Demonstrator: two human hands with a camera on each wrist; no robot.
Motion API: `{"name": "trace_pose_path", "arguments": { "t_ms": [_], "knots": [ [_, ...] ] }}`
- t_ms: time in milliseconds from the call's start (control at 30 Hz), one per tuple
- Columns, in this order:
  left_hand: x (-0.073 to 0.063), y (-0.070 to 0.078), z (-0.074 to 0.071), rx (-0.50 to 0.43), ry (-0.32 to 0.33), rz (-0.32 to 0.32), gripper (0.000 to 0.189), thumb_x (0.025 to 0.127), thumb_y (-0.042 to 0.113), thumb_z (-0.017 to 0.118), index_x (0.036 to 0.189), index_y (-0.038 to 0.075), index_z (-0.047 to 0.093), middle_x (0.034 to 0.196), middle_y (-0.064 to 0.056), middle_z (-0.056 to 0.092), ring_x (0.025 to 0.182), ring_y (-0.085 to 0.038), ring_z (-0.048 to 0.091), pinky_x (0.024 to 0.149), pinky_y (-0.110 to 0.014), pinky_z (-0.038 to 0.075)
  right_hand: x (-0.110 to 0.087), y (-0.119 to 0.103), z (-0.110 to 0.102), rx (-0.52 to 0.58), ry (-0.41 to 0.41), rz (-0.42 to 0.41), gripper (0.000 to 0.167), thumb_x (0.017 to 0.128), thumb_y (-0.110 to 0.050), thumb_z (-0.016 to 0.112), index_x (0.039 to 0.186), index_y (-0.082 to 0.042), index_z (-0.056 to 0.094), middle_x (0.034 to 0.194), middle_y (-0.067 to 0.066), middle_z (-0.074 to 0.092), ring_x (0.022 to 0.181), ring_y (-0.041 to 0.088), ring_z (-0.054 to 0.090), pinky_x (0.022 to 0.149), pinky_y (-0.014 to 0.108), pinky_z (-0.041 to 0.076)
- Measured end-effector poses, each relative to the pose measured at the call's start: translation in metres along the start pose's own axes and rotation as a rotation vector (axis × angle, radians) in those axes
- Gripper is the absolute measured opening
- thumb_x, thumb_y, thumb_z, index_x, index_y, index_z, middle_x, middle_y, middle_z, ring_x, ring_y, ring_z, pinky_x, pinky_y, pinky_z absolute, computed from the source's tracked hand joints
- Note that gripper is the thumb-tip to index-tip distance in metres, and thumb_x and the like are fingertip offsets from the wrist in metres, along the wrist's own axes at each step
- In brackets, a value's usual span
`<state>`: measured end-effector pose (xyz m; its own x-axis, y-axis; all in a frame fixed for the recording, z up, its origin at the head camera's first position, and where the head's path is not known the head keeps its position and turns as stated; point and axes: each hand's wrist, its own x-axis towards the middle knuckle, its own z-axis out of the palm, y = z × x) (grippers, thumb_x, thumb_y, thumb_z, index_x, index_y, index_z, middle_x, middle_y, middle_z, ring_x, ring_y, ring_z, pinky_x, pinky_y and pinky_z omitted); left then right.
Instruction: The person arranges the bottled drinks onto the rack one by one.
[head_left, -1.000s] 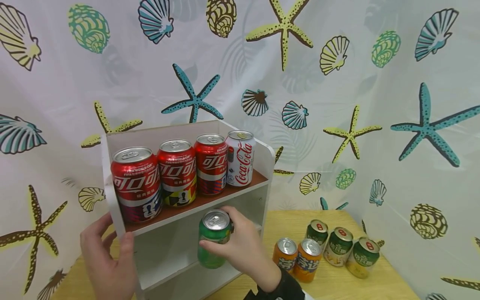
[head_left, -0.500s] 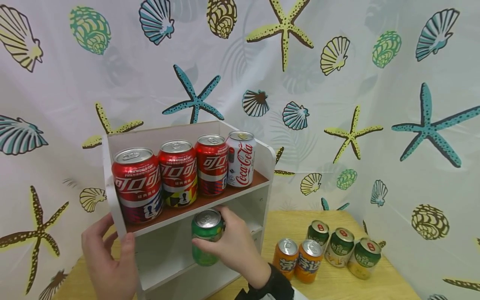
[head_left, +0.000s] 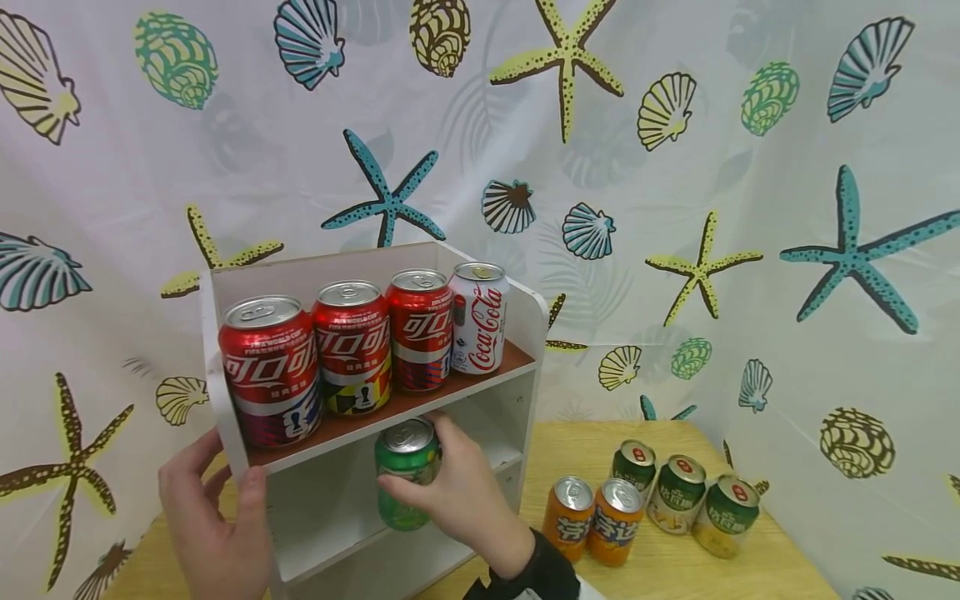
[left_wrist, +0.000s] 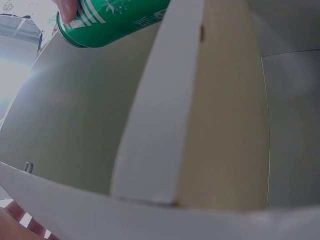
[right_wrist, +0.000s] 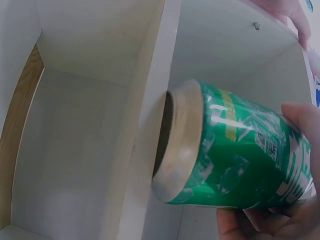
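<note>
My right hand (head_left: 465, 492) grips a green soda can (head_left: 406, 483) round its side, thumb in front. The can is upright at the front of the middle compartment of a small white shelf (head_left: 330, 571), just under the top board. In the right wrist view, the can's base (right_wrist: 182, 142) overlaps the edge of the lower board (right_wrist: 150, 125). My left hand (head_left: 217, 517) holds the shelf's left side panel (head_left: 225, 392), thumb at the front edge and fingers behind. The left wrist view shows the green can (left_wrist: 112, 20) at its top.
Three red cola cans (head_left: 352, 346) and a white Coca-Cola can (head_left: 480, 317) stand in a row on the top board. Right of the shelf, two orange cans (head_left: 617, 525) and several green-and-cream cans (head_left: 677, 496) stand on the wooden table (head_left: 757, 575). A patterned curtain (head_left: 570, 175) hangs behind.
My right hand has moved the green can left and slightly inward, into the front of the middle compartment. The left hand and the other cans stay in place.
</note>
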<state>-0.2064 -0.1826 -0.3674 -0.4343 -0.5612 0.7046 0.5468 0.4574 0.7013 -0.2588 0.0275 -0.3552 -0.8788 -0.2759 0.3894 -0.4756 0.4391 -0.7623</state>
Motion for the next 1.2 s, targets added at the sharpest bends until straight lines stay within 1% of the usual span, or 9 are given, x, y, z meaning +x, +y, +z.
{"name": "trace_pose_path", "arguments": {
  "t_ms": [167, 333, 533, 767, 900, 1000, 1167, 1200],
  "knots": [
    [0.000, 0.000, -0.001, -0.007, 0.001, -0.006, 0.049, 0.097, 0.012, 0.057, 0.142, -0.004, 0.050, 0.134, 0.021, 0.045, 0.129, -0.005, 0.045, 0.093, -0.017, 0.041, -0.001, 0.001, 0.002, 0.022, 0.008, 0.020, 0.078, 0.082, -0.040, 0.085, 0.143, -0.010, 0.047, 0.126, 0.006, 0.062, 0.110, 0.018, 0.062, 0.092, 0.036, 0.054],
    [0.000, -0.001, -0.001, -0.002, -0.002, -0.017, 0.048, 0.098, 0.013, 0.058, 0.142, -0.003, 0.051, 0.134, 0.021, 0.045, 0.129, -0.005, 0.045, 0.093, -0.017, 0.041, -0.002, 0.002, 0.005, 0.029, 0.019, 0.010, 0.078, 0.083, -0.040, 0.084, 0.143, -0.009, 0.046, 0.128, 0.007, 0.060, 0.114, 0.019, 0.060, 0.093, 0.035, 0.054],
    [0.001, 0.000, -0.002, -0.014, -0.006, -0.017, 0.048, 0.097, 0.011, 0.058, 0.142, -0.004, 0.051, 0.134, 0.020, 0.046, 0.129, -0.007, 0.046, 0.094, -0.018, 0.042, -0.001, 0.002, 0.009, 0.035, 0.034, -0.019, 0.076, 0.082, -0.037, 0.086, 0.142, -0.008, 0.049, 0.126, 0.007, 0.062, 0.111, 0.019, 0.062, 0.091, 0.034, 0.054],
    [0.001, -0.003, -0.001, -0.011, -0.009, 0.002, 0.047, 0.097, 0.008, 0.057, 0.142, -0.005, 0.051, 0.135, 0.018, 0.046, 0.129, -0.006, 0.045, 0.094, -0.018, 0.041, -0.001, -0.005, 0.017, 0.043, 0.042, -0.019, 0.075, 0.080, -0.037, 0.088, 0.140, -0.009, 0.052, 0.122, 0.006, 0.063, 0.108, 0.017, 0.062, 0.090, 0.032, 0.054],
    [0.000, -0.001, -0.002, 0.005, -0.017, -0.026, 0.047, 0.098, 0.010, 0.057, 0.143, -0.003, 0.050, 0.135, 0.020, 0.044, 0.130, -0.005, 0.045, 0.095, -0.018, 0.041, -0.002, -0.007, 0.023, 0.026, 0.056, -0.028, 0.075, 0.078, -0.038, 0.089, 0.138, -0.009, 0.054, 0.120, 0.006, 0.064, 0.106, 0.016, 0.063, 0.088, 0.031, 0.054],
    [0.000, 0.000, -0.002, 0.006, -0.016, -0.034, 0.047, 0.098, 0.011, 0.058, 0.143, -0.003, 0.050, 0.134, 0.021, 0.044, 0.129, -0.005, 0.045, 0.094, -0.017, 0.042, -0.002, -0.008, 0.028, 0.037, 0.056, -0.042, 0.075, 0.078, -0.038, 0.089, 0.138, -0.010, 0.054, 0.121, 0.005, 0.065, 0.107, 0.014, 0.063, 0.089, 0.030, 0.054],
    [0.001, -0.003, -0.002, -0.015, -0.016, 0.006, 0.048, 0.097, 0.010, 0.057, 0.143, -0.004, 0.050, 0.135, 0.018, 0.045, 0.129, -0.006, 0.045, 0.094, -0.017, 0.041, -0.003, -0.013, 0.037, 0.062, 0.038, -0.049, 0.076, 0.078, -0.039, 0.089, 0.141, -0.014, 0.053, 0.123, 0.003, 0.064, 0.109, 0.012, 0.062, 0.091, 0.029, 0.053],
    [0.001, -0.003, -0.002, -0.016, -0.022, 0.006, 0.048, 0.097, 0.010, 0.057, 0.143, -0.003, 0.050, 0.136, 0.019, 0.044, 0.130, -0.007, 0.045, 0.094, -0.017, 0.041, -0.003, -0.014, 0.039, 0.066, 0.032, -0.050, 0.077, 0.078, -0.040, 0.089, 0.141, -0.015, 0.053, 0.124, 0.003, 0.064, 0.110, 0.012, 0.062, 0.091, 0.029, 0.053]
  ]
}}
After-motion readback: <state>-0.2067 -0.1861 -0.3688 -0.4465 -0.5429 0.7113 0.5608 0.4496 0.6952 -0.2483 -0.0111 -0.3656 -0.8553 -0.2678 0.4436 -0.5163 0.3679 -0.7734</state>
